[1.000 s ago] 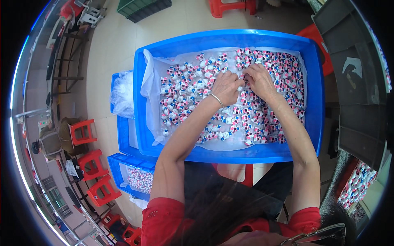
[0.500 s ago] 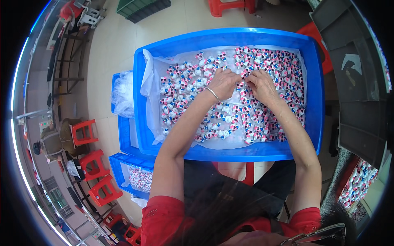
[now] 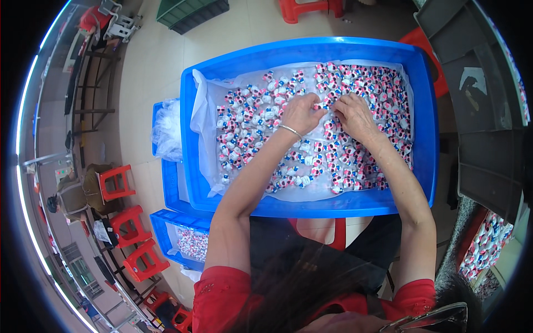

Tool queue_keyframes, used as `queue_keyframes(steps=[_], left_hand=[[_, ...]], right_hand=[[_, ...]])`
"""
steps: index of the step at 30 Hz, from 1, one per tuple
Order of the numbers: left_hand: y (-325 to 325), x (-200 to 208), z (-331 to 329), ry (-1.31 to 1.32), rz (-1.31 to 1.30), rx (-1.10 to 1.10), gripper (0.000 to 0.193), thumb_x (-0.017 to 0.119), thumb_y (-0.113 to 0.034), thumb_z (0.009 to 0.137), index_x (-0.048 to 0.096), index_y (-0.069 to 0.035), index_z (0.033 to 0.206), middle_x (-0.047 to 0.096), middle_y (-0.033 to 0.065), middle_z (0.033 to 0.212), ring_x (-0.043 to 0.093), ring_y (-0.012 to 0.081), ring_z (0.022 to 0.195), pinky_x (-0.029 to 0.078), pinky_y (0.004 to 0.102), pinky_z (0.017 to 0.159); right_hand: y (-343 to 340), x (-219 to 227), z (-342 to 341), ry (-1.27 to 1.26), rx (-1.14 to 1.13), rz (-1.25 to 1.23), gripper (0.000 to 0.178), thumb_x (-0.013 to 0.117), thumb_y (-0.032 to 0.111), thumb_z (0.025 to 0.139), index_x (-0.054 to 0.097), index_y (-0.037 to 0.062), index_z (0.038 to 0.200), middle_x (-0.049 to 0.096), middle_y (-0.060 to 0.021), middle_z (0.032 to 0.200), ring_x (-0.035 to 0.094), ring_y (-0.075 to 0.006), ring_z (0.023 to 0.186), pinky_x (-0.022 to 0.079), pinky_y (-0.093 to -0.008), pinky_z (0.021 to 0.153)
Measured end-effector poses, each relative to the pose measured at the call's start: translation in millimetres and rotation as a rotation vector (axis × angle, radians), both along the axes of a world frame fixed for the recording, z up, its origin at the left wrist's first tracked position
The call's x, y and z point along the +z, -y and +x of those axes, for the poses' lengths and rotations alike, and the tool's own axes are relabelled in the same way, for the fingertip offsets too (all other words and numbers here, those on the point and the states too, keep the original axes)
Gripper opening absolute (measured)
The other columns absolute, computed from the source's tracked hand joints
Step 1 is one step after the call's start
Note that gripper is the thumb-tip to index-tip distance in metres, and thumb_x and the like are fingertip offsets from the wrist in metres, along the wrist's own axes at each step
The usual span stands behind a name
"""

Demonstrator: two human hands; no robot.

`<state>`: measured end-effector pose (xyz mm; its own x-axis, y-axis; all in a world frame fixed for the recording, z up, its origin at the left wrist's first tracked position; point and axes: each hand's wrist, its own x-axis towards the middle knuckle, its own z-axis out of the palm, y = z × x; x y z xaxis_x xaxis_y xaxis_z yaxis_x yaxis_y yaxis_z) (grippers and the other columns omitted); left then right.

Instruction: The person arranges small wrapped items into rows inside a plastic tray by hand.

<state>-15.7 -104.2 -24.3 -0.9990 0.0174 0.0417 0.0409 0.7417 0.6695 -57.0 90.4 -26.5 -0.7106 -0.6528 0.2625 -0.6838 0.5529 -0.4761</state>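
A large blue tub [image 3: 311, 210], lined with a white sheet [image 3: 204, 111], holds many small painted figurines in white, pink and blue. On the right they stand in close rows [image 3: 383, 97]; on the left they lie loose and jumbled [image 3: 244, 119]. My left hand [image 3: 301, 114], with a bracelet at the wrist, pinches a small figurine [image 3: 318, 105] between thumb and forefinger, at the edge of the rows. Just beside it my right hand [image 3: 356, 116] has its fingers curled together, tips down among the figurines; what is in them is hidden.
Smaller blue crates [image 3: 161, 222] sit left of the tub, one with tiny figurines, another with white crumpled plastic [image 3: 167, 130]. Red stools [image 3: 129, 225] and a seated person [image 3: 78, 194] are at the left. A green crate [image 3: 191, 12] is behind, a grey bin [image 3: 483, 166] at right.
My left hand has drawn slightly left, its thumb and forefinger now showing a figurine between them. The right hand stays nearly in place.
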Motion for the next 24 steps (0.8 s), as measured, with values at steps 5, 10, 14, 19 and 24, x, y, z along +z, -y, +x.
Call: queue_keyframes(steps=[5, 10, 14, 19, 24], left_hand=[[-7.5, -2.1, 3.4, 0.085, -0.163, -0.113, 0.028, 0.074, -0.025, 0.079, 0.069, -0.007, 0.100, 0.071, 0.0117, 0.087, 0.067, 0.0306, 0.083, 0.052, 0.0430, 0.074], [-0.2, -16.0, 3.9, 0.004, 0.062, -0.021, 0.021, 0.069, -0.025, 0.082, 0.070, -0.007, 0.092, 0.070, 0.0118, 0.081, 0.068, 0.0298, 0.073, 0.053, 0.0414, 0.068], [-12.2, -11.3, 1.1, 0.056, -0.031, -0.010, 0.015, 0.067, -0.022, 0.083, 0.070, -0.007, 0.087, 0.069, 0.0119, 0.075, 0.068, 0.0302, 0.070, 0.053, 0.0416, 0.066], [-11.9, -13.1, 0.5, 0.103, -0.020, 0.033, 0.017, 0.070, -0.024, 0.081, 0.069, -0.007, 0.085, 0.069, 0.0105, 0.074, 0.068, 0.0282, 0.069, 0.053, 0.0403, 0.063], [-11.6, -5.7, 3.2, 0.092, -0.026, -0.028, 0.022, 0.076, -0.025, 0.076, 0.068, -0.009, 0.088, 0.069, 0.0082, 0.074, 0.068, 0.0247, 0.069, 0.053, 0.0377, 0.062]], right_hand=[[1.7, 0.8, -2.5, -0.013, 0.019, 0.082, 0.018, 0.068, 0.005, 0.072, 0.066, 0.0084, 0.090, 0.059, -0.0065, 0.090, 0.055, -0.0265, 0.094, 0.042, -0.0424, 0.083], [6.8, 3.7, 3.9, -0.069, -0.001, 0.105, 0.020, 0.068, 0.008, 0.072, 0.064, 0.0086, 0.092, 0.059, -0.0073, 0.092, 0.055, -0.0260, 0.093, 0.040, -0.0418, 0.085], [4.9, 8.7, 3.7, -0.125, 0.001, 0.166, 0.021, 0.067, 0.008, 0.071, 0.064, 0.0084, 0.091, 0.059, -0.0074, 0.093, 0.055, -0.0259, 0.093, 0.040, -0.0422, 0.086], [1.9, 8.2, 1.6, -0.042, 0.000, 0.123, 0.021, 0.066, 0.007, 0.070, 0.063, 0.0084, 0.090, 0.060, -0.0078, 0.095, 0.056, -0.0263, 0.095, 0.039, -0.0422, 0.087], [-0.9, 9.3, 5.4, -0.077, -0.017, 0.031, 0.022, 0.065, 0.005, 0.071, 0.064, 0.0074, 0.093, 0.058, -0.0072, 0.095, 0.054, -0.0262, 0.097, 0.039, -0.0421, 0.087]])
